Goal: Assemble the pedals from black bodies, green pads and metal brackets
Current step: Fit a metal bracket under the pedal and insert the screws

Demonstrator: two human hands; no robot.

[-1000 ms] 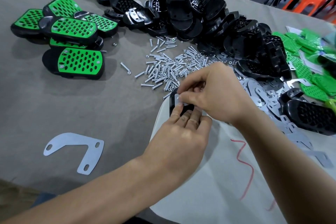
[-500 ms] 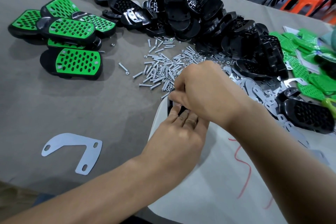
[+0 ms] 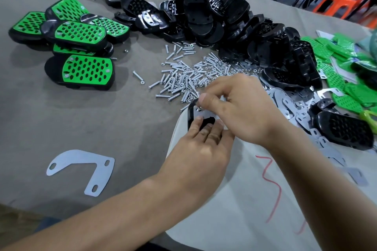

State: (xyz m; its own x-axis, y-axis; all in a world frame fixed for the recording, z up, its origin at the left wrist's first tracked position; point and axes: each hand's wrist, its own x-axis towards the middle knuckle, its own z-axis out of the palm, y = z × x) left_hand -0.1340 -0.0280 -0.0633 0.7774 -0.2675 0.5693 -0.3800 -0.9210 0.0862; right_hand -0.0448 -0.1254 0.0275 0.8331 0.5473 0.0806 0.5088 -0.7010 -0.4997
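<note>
**Two hands work on a pedal body near the table's front edge**

Where the grey felt table (image 3: 61,118) meets a smooth white sheet (image 3: 224,199), the left hand (image 3: 202,149) bends its fingers over a glossy black body (image 3: 191,112) and holds it. A flat metal bracket (image 3: 206,113) lies on top. The right hand (image 3: 242,108) pinches a small silver fastener (image 3: 199,108) tightly between thumb and forefinger at a hole in that bracket. A spill of screws (image 3: 183,79) lies just beyond. Open felt stretches left, around one loose bracket (image 3: 81,167). Finished pedals (image 3: 81,47) with perforated green pads sit far left.
</note>
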